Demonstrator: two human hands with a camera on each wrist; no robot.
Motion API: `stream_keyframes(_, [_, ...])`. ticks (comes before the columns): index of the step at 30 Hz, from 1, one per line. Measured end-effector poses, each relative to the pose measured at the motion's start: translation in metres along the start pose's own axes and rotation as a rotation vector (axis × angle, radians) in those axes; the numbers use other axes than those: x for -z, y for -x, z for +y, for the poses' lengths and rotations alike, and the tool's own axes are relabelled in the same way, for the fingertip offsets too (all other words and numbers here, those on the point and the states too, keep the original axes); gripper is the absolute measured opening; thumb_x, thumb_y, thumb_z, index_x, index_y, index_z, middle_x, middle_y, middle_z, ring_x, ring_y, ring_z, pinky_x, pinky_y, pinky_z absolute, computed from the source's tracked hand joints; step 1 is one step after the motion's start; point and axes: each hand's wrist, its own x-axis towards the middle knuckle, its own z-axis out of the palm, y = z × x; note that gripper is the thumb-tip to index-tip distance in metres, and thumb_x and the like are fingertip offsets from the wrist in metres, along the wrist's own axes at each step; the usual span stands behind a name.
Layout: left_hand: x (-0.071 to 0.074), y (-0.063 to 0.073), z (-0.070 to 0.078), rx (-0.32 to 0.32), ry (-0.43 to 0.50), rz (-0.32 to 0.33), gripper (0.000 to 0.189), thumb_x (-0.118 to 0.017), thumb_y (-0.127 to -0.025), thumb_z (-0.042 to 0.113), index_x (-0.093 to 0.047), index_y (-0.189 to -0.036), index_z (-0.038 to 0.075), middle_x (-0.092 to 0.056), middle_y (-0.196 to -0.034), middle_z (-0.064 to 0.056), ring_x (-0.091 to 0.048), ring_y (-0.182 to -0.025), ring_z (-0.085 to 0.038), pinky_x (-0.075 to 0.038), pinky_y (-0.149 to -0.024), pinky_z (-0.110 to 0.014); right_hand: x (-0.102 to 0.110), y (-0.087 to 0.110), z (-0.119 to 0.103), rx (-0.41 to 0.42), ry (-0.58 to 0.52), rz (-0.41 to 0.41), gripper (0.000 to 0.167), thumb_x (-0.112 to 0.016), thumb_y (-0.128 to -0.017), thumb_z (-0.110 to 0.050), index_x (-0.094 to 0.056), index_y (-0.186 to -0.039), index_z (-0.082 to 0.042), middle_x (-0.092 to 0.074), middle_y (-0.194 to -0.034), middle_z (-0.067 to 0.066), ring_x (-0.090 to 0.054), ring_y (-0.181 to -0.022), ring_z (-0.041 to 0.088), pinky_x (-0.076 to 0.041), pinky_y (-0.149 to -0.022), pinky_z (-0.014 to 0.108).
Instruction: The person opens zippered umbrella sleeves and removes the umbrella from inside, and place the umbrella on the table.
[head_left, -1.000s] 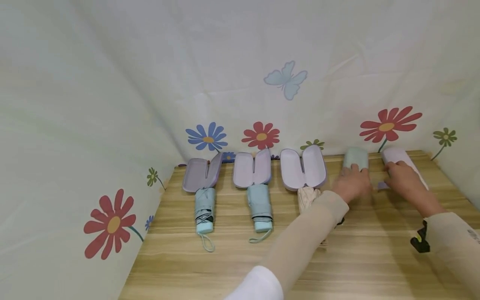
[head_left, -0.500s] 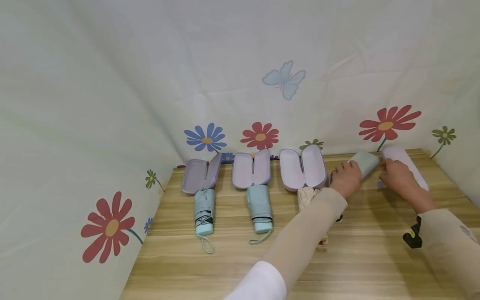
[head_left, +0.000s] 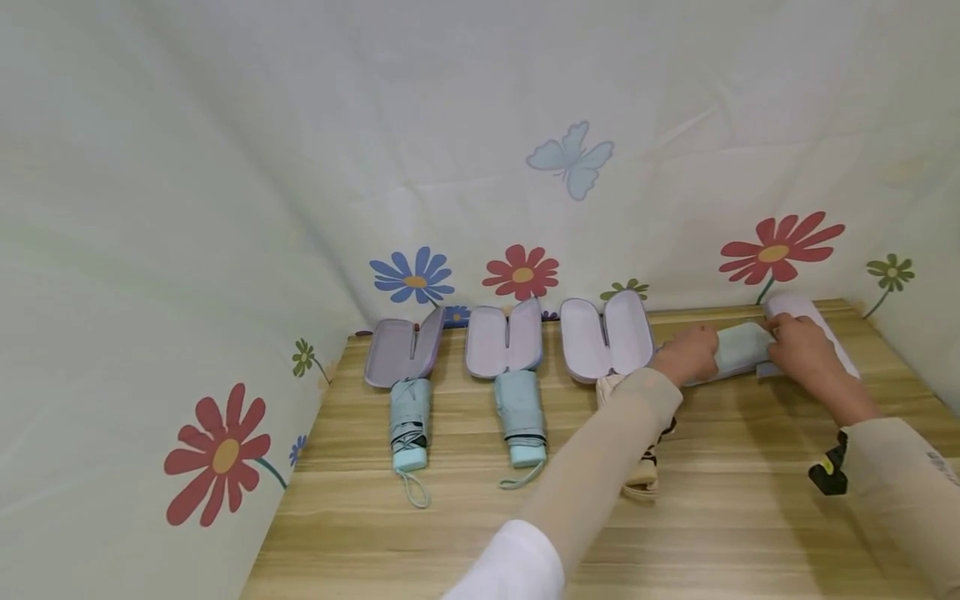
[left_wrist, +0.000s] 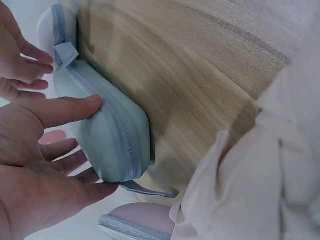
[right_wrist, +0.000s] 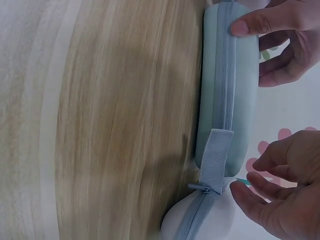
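A pale green zippered hard case [head_left: 741,348] lies crosswise on the wooden table. My left hand [head_left: 686,353] grips its left end, thumb [left_wrist: 75,111] on the zip side and fingers round the end. At the other end is my right hand [head_left: 806,352], its fingers loosely bent and apart beside the fabric tab [right_wrist: 216,155], holding nothing. Behind the right hand lies a closed pale lilac case [head_left: 832,333], close to the green one's end. A beige folded umbrella [head_left: 641,479] is partly hidden under my left forearm.
Several open lilac cases [head_left: 606,337] stand along the back edge against the flowered curtain [head_left: 450,167]. In front of them lie two light blue folded umbrellas [head_left: 519,408] [head_left: 409,417] with wrist loops. A black clip-like object [head_left: 828,471] is at my right sleeve.
The green case has turned from pointing away to lying crosswise, its far end swinging right toward my right hand. My left hand has shifted slightly left with it; the right has barely moved.
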Motion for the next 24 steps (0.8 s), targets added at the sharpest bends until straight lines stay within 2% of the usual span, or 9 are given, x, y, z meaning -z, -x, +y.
stream_keyframes(3, [-0.001,-0.002,0.001,-0.001,0.009,-0.007,0.03,-0.069,-0.093,0.023,-0.058,-0.122,0.023,-0.058,-0.122,0.011,-0.053,-0.094,-0.008,-0.048,-0.078,-0.025,0.001,0.001,0.002,0.016,0.019,0.002,0.042,-0.051,-0.086,0.0,-0.05,-0.121,0.023,-0.052,-0.109,0.047,-0.048,-0.103,0.061,-0.044,-0.077,0.067])
stream_keyframes(7, [-0.008,-0.005,0.005,-0.022,-0.023,-0.011,0.034,-0.061,-0.099,0.025,-0.049,-0.131,0.026,-0.053,-0.136,0.013,-0.054,-0.114,-0.008,-0.045,-0.093,-0.029,0.002,0.003,0.005,0.018,0.039,0.001,0.04,-0.05,-0.086,0.001,-0.05,-0.119,0.024,-0.054,-0.107,0.046,-0.048,-0.104,0.062,-0.044,-0.081,0.068])
stream_keyframes(9, [-0.012,-0.004,0.006,-0.038,-0.047,-0.007,0.037,-0.055,-0.103,0.026,-0.044,-0.139,0.03,-0.048,-0.146,0.015,-0.05,-0.127,-0.009,-0.04,-0.103,-0.032,0.002,0.004,0.006,0.013,0.042,-0.011,0.039,-0.051,-0.087,0.002,-0.05,-0.119,0.024,-0.053,-0.108,0.046,-0.048,-0.104,0.061,-0.044,-0.081,0.068])
stream_keyframes(14, [-0.016,0.0,0.006,-0.086,-0.211,0.014,0.044,-0.038,-0.112,0.026,-0.034,-0.154,0.038,-0.033,-0.158,0.021,-0.034,-0.143,-0.006,-0.03,-0.116,-0.033,0.003,0.006,0.007,0.029,0.037,-0.015,0.036,-0.053,-0.09,0.003,-0.051,-0.119,0.024,-0.055,-0.11,0.045,-0.051,-0.101,0.06,-0.045,-0.083,0.067])
stream_keyframes(16, [-0.016,0.001,0.005,-0.098,-0.265,0.019,0.046,-0.035,-0.113,0.025,-0.033,-0.156,0.04,-0.03,-0.159,0.021,-0.031,-0.144,-0.005,-0.03,-0.117,-0.031,0.004,0.006,0.008,0.05,0.035,-0.01,0.034,-0.054,-0.091,0.004,-0.053,-0.118,0.024,-0.056,-0.109,0.045,-0.053,-0.101,0.06,-0.045,-0.084,0.068])
stream_keyframes(20, [-0.015,0.002,0.004,-0.088,-0.295,0.016,0.046,-0.037,-0.112,0.026,-0.035,-0.155,0.041,-0.031,-0.158,0.023,-0.031,-0.143,-0.007,-0.028,-0.116,-0.03,0.006,0.006,0.009,0.082,0.032,-0.02,0.032,-0.055,-0.091,0.005,-0.055,-0.117,0.024,-0.057,-0.108,0.045,-0.055,-0.1,0.061,-0.047,-0.083,0.067])
stream_keyframes(24, [-0.016,0.002,0.016,-0.04,-0.281,0.006,0.043,-0.044,-0.109,0.036,-0.04,-0.151,0.041,-0.037,-0.153,0.024,-0.033,-0.139,-0.009,-0.028,-0.113,-0.031,0.007,0.006,0.009,0.105,0.037,-0.032,0.031,-0.055,-0.09,0.006,-0.057,-0.116,0.023,-0.059,-0.107,0.044,-0.058,-0.096,0.059,-0.048,-0.08,0.065])
